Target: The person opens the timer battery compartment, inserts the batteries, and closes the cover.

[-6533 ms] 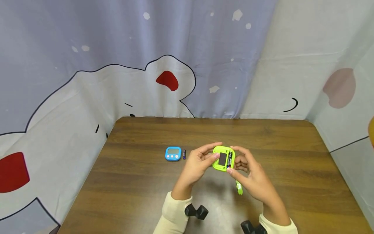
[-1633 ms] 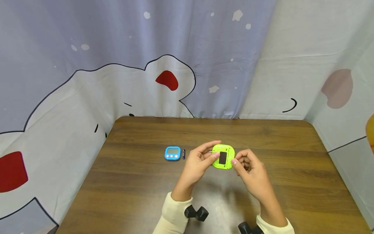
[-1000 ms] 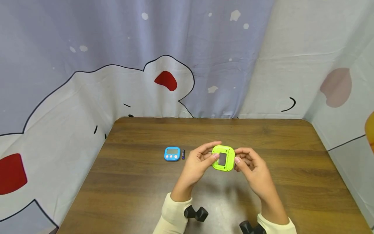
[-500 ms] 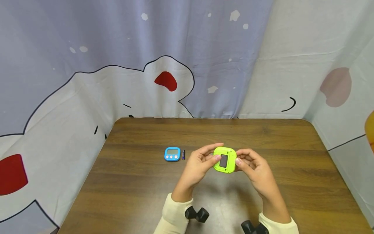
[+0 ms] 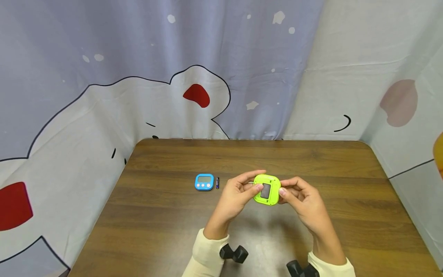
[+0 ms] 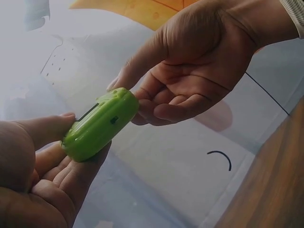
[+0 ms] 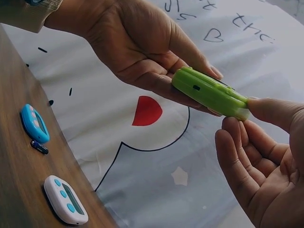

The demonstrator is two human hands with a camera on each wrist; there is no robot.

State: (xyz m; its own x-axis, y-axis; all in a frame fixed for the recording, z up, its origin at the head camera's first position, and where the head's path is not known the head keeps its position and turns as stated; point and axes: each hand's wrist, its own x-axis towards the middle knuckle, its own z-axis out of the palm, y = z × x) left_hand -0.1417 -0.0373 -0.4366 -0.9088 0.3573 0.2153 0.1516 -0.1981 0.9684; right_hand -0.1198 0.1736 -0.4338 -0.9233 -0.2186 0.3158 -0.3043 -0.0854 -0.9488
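Note:
A lime-green digital timer [image 5: 274, 189] is held above the table, its back with a dark rectangle turned toward the head camera. My left hand [image 5: 238, 193] grips its left side, thumb flat on the back and fingers behind. At the opposite edge my right hand [image 5: 302, 197] pinches the timer between thumb and fingers. The left wrist view shows the green timer [image 6: 102, 124] edge-on between both hands. In the right wrist view, a pale translucent patch shows on the timer [image 7: 209, 93] at the right fingertips. Its front is hidden.
A blue timer [image 5: 204, 182] lies left of my hands, with a small dark battery [image 5: 217, 182] beside it. The right wrist view also shows a white timer [image 7: 65, 199] with blue buttons on the table. A patterned curtain [image 5: 256, 69] surrounds the wooden table [image 5: 155, 215].
Earlier, the green timer's battery slot was uncovered with a battery showing, and a loose green cover showed below the right hand. Now the slot is covered. Over the last second both hands barely moved.

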